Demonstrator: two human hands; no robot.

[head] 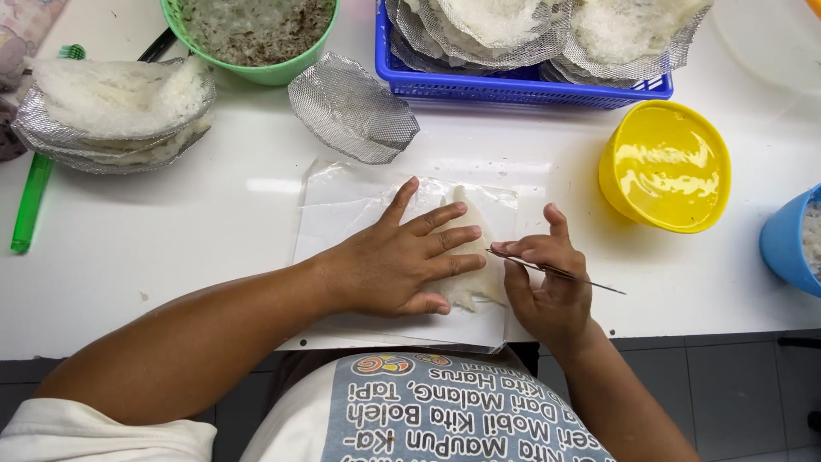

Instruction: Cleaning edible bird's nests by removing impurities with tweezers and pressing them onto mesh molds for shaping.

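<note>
Head cam, looking down on white table (171, 222).

L hand (398, 265): flat, fingers spread and released, pressing on a pale whitish piece (475, 257) – looks like a fibrous, cup-shaped bit, texture hard to make out. Piece lies near centre of table on a clear plastic sheet (342, 214), partly under the L fingertips.

R hand (547, 282): just right of the piece, thumb + fingers pinched on thin metal tweezers (556, 272); tip end at the piece's right edge, other end sticking out to the right past the hand.

Around:
- empty wire mesh cup (352, 107), tilted, far of the sheet
- green bowl (256, 34) w/ greyish speckled contents, far centre-left
- blue basket (522, 85) far centre-right, holding mesh cups w/ white pieces
- stack of mesh cups w/ white pieces (115, 115), far left
- green pen-like stick (32, 197) at left edge
- yellow bowl (665, 167) w/ clear liquid, right of sheet
- blue bowl (791, 239) at right edge, cut off by frame
</note>
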